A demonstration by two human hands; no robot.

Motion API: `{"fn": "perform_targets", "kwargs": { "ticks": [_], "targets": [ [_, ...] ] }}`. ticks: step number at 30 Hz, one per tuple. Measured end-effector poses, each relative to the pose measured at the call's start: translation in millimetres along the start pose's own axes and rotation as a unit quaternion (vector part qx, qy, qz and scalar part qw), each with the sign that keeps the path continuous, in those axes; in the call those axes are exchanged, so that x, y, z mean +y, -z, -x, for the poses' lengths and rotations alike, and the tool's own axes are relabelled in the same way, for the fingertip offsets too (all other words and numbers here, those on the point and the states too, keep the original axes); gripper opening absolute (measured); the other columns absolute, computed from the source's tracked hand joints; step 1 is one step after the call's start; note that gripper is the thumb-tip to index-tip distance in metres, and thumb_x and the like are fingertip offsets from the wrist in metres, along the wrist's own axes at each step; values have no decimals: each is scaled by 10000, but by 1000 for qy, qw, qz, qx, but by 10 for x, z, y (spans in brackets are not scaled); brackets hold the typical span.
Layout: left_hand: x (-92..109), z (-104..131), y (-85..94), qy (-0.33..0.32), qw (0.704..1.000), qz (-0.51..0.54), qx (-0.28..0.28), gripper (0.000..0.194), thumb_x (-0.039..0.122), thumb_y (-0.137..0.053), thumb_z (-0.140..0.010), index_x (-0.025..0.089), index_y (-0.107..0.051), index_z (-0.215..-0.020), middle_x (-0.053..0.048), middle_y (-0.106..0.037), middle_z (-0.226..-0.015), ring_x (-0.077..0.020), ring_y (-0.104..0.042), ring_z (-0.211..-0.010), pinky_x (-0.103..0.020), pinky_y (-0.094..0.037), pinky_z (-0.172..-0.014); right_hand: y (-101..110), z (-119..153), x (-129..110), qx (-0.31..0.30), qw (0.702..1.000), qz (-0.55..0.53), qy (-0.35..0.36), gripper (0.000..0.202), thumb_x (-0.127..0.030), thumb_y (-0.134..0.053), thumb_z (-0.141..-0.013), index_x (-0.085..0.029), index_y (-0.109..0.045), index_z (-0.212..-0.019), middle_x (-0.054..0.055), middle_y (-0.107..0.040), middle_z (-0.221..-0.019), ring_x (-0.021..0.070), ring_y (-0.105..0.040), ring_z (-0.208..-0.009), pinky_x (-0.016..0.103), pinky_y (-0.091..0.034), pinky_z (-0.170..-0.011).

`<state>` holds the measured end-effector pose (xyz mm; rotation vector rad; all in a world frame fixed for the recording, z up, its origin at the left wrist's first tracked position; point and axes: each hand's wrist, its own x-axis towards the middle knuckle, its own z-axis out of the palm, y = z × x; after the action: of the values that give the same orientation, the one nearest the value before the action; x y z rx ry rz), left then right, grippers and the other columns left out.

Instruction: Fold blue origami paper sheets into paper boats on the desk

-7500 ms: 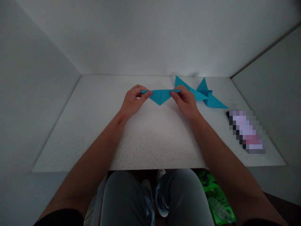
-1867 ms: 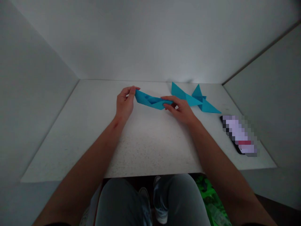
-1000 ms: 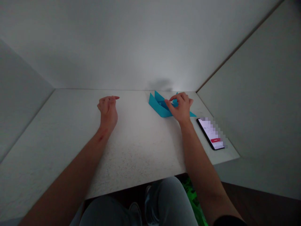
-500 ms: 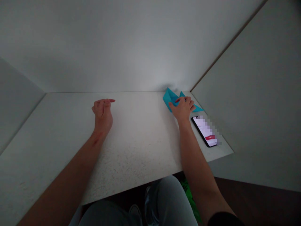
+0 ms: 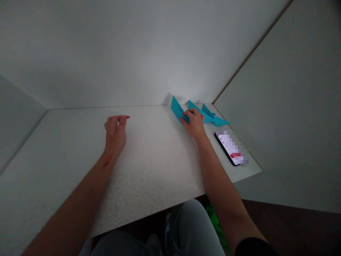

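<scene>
A folded blue paper piece [image 5: 176, 107] stands tilted near the back of the white table, and my right hand [image 5: 194, 121] pinches its right part between thumb and fingers. Just right of that hand, more folded blue paper [image 5: 218, 121] lies by the back right corner, its pieces overlapping or close together. My left hand [image 5: 115, 129] is at the left, over the table, with its fingers curled in and the index finger pointing right. Nothing shows in the left hand, and no object is near it.
A phone [image 5: 228, 147] with a lit screen lies on the right end of the table [image 5: 154, 160]. Walls [image 5: 133, 53] rise behind and to the right. My knees are below the front edge, beside something green [image 5: 215, 224].
My right hand has moved left with one blue paper piece, away from the other blue paper, which now shows more fully. The left hand has barely moved. The view has shifted slightly.
</scene>
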<state>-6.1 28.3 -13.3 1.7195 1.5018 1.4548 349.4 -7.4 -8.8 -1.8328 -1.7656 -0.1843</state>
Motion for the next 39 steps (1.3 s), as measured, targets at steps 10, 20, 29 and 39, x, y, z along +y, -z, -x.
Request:
{"fn": "perform_targets", "kwargs": {
  "ticks": [10, 20, 29, 39],
  "targets": [
    [102, 100, 8, -95, 980, 48, -169, 487, 588, -652, -1031, 247, -685, -1378, -123, -779, -1276, -271, -749, -1142, -471, -588, -1020, 20, 93, -804, -137, 949, -123, 255, 309, -159, -558, -1095, -328, -803, -1178, 35, -813, -1351, 256, -707, -1272, 493, -373, -1143],
    [52, 114, 1, -212, 942, -38, -259, 266, 248, -615, -976, 276, -848, -1102, -98, -738, -1304, -221, -754, -1055, -400, -643, -917, -142, 79, -753, -113, 961, -173, 183, 235, -289, -589, -1098, -249, -796, -1201, 113, -776, -1168, 289, -704, -1108, 454, -557, -1037],
    [40, 125, 15, -176, 945, -60, -269, 487, 270, -745, -841, 256, -779, -1327, -108, -724, -1386, -221, -758, -1026, -379, -664, -882, -216, 111, -685, -49, 986, -104, 122, 415, -289, -797, -927, -283, -755, -1340, 156, -565, -1353, 350, -559, -1168, 561, -544, -1041],
    [123, 38, 82, -161, 957, -30, -241, 255, 416, -743, -943, 224, -693, -783, -97, -774, -1088, -214, -727, -920, -321, -611, -710, -196, 47, -638, -103, 976, -152, 117, 271, -224, -698, -956, -234, -784, -1213, 120, -760, -1214, 310, -735, -1090, 460, -592, -1001]
  ]
}}
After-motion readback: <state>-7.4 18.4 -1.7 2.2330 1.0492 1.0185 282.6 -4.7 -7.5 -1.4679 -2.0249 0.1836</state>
